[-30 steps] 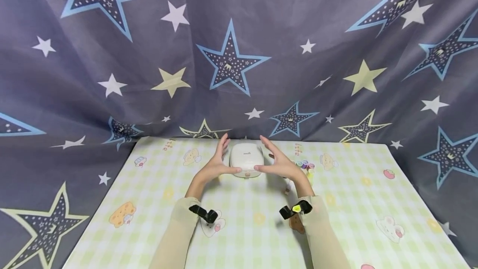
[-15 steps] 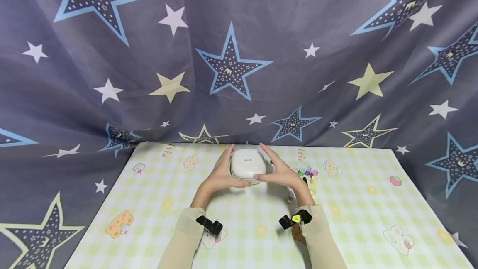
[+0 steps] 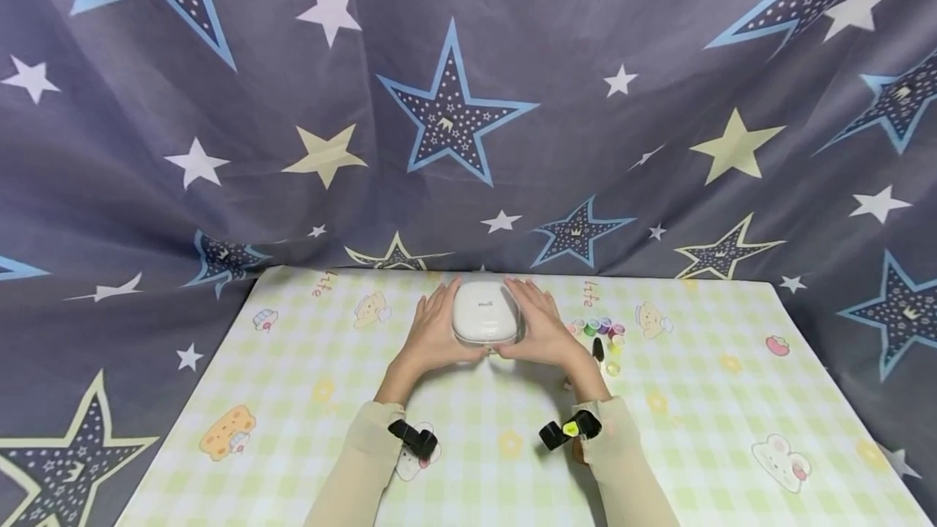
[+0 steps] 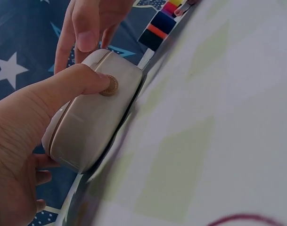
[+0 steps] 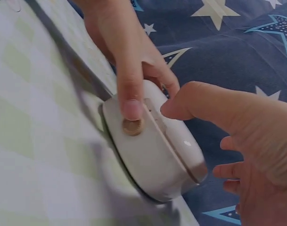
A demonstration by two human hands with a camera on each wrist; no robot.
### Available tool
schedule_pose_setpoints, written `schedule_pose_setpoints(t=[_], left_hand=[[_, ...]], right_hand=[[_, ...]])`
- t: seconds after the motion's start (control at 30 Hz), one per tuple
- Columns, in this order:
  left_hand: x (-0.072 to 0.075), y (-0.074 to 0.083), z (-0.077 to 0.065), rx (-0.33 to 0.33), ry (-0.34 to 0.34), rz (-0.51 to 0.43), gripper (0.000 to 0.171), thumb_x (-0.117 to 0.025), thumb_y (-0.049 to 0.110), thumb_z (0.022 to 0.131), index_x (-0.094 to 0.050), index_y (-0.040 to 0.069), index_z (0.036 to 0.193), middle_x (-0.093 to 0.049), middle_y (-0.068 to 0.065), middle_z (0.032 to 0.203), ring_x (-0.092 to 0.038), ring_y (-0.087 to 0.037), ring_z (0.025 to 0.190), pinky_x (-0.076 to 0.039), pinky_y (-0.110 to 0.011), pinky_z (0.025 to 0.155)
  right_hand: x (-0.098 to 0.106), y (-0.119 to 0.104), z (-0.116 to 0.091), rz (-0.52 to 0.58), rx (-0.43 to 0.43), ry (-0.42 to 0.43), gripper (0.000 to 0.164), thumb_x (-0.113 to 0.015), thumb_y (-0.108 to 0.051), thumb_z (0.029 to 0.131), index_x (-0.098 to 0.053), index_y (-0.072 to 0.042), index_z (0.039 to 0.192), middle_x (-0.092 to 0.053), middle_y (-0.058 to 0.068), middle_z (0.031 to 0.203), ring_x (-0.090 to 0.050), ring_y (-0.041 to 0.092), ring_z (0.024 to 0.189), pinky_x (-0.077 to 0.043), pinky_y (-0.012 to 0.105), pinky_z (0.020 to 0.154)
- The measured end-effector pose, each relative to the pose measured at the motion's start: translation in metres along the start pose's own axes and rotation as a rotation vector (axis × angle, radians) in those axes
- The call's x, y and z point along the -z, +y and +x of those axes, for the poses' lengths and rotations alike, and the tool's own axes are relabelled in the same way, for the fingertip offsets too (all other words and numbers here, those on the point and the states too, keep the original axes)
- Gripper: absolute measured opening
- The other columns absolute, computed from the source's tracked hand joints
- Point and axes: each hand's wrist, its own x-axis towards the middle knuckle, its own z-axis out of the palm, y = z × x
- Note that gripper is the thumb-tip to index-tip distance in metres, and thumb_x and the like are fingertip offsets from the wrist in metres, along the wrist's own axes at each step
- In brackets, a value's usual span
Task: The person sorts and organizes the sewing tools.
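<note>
A white rounded case (image 3: 485, 311) with small lettering on its lid sits near the far edge of the table, between both hands. A seam runs round it, and a round brown button (image 4: 112, 86) marks its front. My left hand (image 3: 433, 333) curves along the left side, the thumb pressed at that button in the left wrist view. From the other side my right hand (image 3: 540, 333) holds the case; its thumb (image 5: 183, 101) lies at the lid's front edge by the seam. The outer fingers of both hands are partly hidden behind the case.
Several small coloured spools (image 3: 603, 325) lie right of the right hand, with a small black item (image 3: 598, 348) beside them. A checked cloth with cartoon prints covers the table (image 3: 695, 446). A star-patterned curtain (image 3: 571, 145) hangs directly behind the far edge.
Both hands have closed in on the white case from either side, and the thumbs have come closer together at its front. The head view has shifted slightly.
</note>
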Motion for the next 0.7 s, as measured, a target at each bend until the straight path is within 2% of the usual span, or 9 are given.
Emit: schedule_pose_setpoints(t=[0.23,0.5,0.6,0.7], left_hand=[[0.0,-0.0015,0.0002,0.001,0.005,0.035,0.139,-0.09,0.06,0.056,-0.018,0.007,0.162,-0.037,-0.022,0.161,-0.027,-0.038,0.154,-0.011,-0.065,0.124],[0.0026,-0.0028,-0.0003,0.005,-0.002,0.035,0.139,-0.09,0.063,0.054,-0.021,0.008,0.162,-0.04,-0.018,0.16,-0.032,-0.035,0.152,-0.01,-0.065,0.124],[0.0037,-0.0028,-0.0005,0.005,-0.027,0.049,0.139,-0.089,0.065,0.054,-0.022,0.009,0.162,-0.04,-0.017,0.159,-0.033,-0.035,0.151,-0.01,-0.064,0.124],[0.0054,-0.0023,-0.0018,-0.007,-0.054,0.065,0.138,-0.089,0.065,0.054,-0.024,0.008,0.161,-0.04,-0.018,0.158,-0.032,-0.036,0.151,-0.011,-0.064,0.124]], right_hand=[[-0.0066,0.0011,0.0027,-0.017,0.015,0.003,0.113,-0.087,-0.033,0.068,-0.028,-0.004,0.16,-0.034,0.024,0.162,-0.026,0.047,0.151,-0.009,0.072,0.12],[-0.0097,-0.0022,0.0025,-0.003,0.001,-0.008,0.113,-0.087,-0.029,0.067,-0.028,-0.004,0.16,-0.033,0.025,0.161,-0.031,0.044,0.149,-0.012,0.068,0.122],[-0.0101,-0.0036,0.0022,-0.011,0.003,-0.021,0.113,-0.087,-0.029,0.067,-0.028,-0.004,0.16,-0.035,0.025,0.158,-0.036,0.045,0.146,-0.016,0.065,0.123],[-0.0093,-0.0066,0.0011,-0.028,-0.006,-0.028,0.115,-0.089,-0.031,0.066,-0.028,-0.005,0.16,-0.038,0.024,0.154,-0.04,0.044,0.141,-0.026,0.062,0.121]])
